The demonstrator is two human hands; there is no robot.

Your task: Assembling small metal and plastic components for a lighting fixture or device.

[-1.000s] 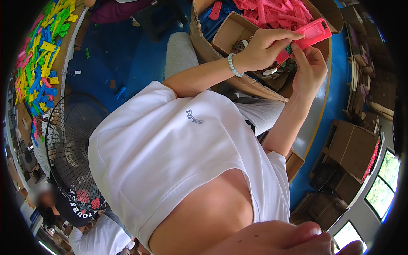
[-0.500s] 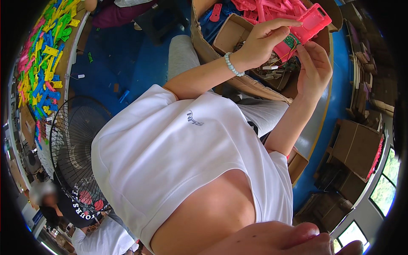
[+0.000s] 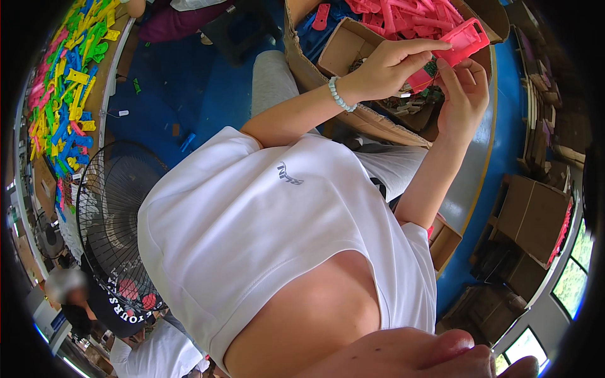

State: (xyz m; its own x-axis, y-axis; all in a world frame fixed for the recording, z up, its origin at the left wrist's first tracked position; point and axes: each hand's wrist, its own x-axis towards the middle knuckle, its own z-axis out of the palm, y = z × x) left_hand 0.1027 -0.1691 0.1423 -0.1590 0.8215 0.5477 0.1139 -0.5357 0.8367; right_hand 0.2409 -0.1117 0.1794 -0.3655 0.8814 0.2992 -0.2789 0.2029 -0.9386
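Observation:
A pink plastic casing (image 3: 465,43) is held up over a large cardboard box at the upper right. My left hand (image 3: 392,68), with a beaded bracelet on the wrist, is closed at the casing's near side, its index finger stretched onto the pink surface. Below the casing, my right hand (image 3: 465,94) has its fingers bent and pinched at the lower edge, by thin wires. Between the two hands a green circuit board (image 3: 430,67) shows in part, next to another pink piece (image 3: 420,79). My fingers hide much of the contact.
The cardboard box (image 3: 291,47) holds pink parts (image 3: 413,17), blue parts and a smaller carton (image 3: 345,47) with wired pieces below. Coloured plastic parts (image 3: 69,94) cover a table at left. A black fan (image 3: 116,220) stands beside me. Another person (image 3: 116,309) sits lower left.
The pink casing has tilted and dropped slightly. Both hands have shifted a little with it, the right index finger now nearer the casing's lower edge.

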